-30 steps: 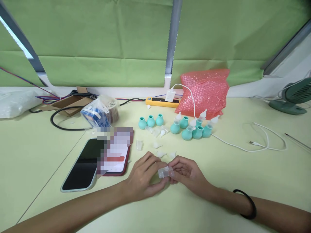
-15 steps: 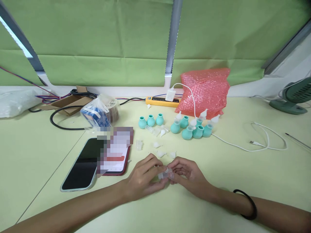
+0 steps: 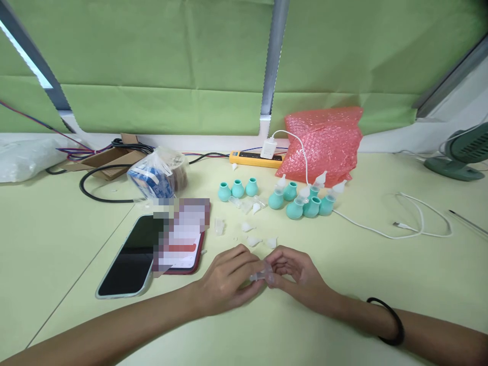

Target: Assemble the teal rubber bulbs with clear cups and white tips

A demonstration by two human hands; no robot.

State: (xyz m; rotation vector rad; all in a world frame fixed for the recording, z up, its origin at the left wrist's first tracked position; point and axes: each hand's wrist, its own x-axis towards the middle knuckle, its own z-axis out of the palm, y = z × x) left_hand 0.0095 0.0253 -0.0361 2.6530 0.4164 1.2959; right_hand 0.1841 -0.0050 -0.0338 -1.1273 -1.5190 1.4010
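My left hand [image 3: 224,281] and my right hand [image 3: 295,277] meet low over the green table [image 3: 381,284]. Both pinch one small clear plastic piece [image 3: 260,274] between their fingertips. Just beyond my fingers lie several loose clear plastic tips [image 3: 252,240]. Farther back three bare teal rubber bulbs [image 3: 237,189] stand in a row, and to their right several teal bulbs fitted with clear nozzles [image 3: 305,201] are grouped together.
Two phones [image 3: 131,258] lie left of my hands. Behind are a plastic bag with blue contents [image 3: 158,178], a cardboard box [image 3: 107,161], black cables, a yellow power strip [image 3: 255,159], a pink bubble-wrap bag [image 3: 324,142], a white cable [image 3: 400,229] and a green fan [image 3: 459,152].
The clear piece has turned between my fingertips and now shows less of itself. Both hands stay in nearly the same spot.
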